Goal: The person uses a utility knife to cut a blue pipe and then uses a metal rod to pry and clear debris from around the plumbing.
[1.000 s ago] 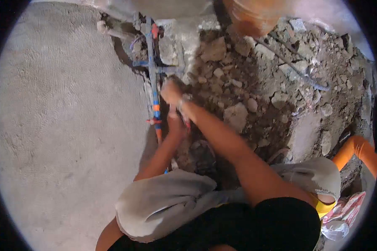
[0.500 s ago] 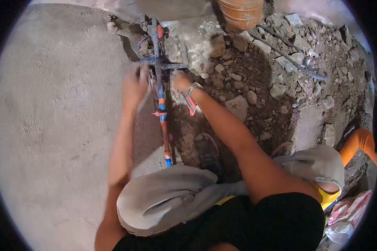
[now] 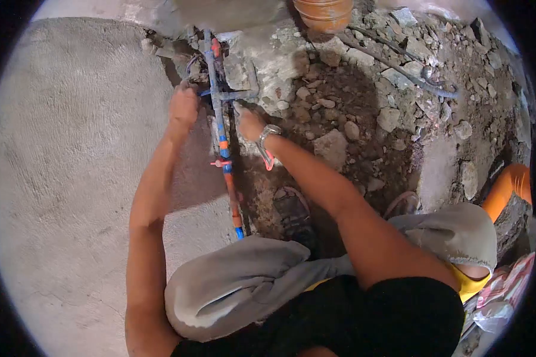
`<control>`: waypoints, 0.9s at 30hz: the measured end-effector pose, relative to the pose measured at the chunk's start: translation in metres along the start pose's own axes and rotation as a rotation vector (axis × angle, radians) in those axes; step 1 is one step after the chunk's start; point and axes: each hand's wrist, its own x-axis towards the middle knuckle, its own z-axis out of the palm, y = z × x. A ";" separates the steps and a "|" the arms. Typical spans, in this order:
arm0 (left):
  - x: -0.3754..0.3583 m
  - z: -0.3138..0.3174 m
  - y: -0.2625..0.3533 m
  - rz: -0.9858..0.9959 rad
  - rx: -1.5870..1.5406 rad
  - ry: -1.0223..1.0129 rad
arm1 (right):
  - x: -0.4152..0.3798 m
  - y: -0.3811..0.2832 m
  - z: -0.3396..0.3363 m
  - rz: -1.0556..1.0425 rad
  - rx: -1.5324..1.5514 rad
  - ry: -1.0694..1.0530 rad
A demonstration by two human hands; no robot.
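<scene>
A run of pipe point(image 3: 215, 107), grey with blue and orange sections, lies in a narrow trench at the edge of the concrete. My left hand point(image 3: 183, 107) is closed at a short blue side stub point(image 3: 204, 93), with the fingertips partly hidden. On the other side, my right hand point(image 3: 251, 124), with a metal watch at the wrist, is closed close to the pipe junction. A red-edged tool handle point(image 3: 269, 159) sticks out below its palm; the tool's working end is hidden. A grey branch pipe point(image 3: 241, 94) runs rightward just above this hand. Lower down, a red valve handle point(image 3: 221, 163) crosses the pipe.
Smooth grey concrete point(image 3: 83, 131) spreads to the left. Rubble and stones point(image 3: 330, 149) cover the right side, with a dark hose point(image 3: 411, 77) across them. An orange bucket point(image 3: 324, 15) stands at the top. An orange pipe point(image 3: 509, 187) bends at far right, above a striped sack point(image 3: 506, 285).
My left hand has shifted slightly left and up, closing at the blue stub. My right hand has moved a little left and down. The view has shifted slightly.
</scene>
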 end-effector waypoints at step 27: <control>0.004 0.004 0.000 0.153 0.459 -0.152 | -0.055 -0.022 -0.007 0.202 0.133 0.041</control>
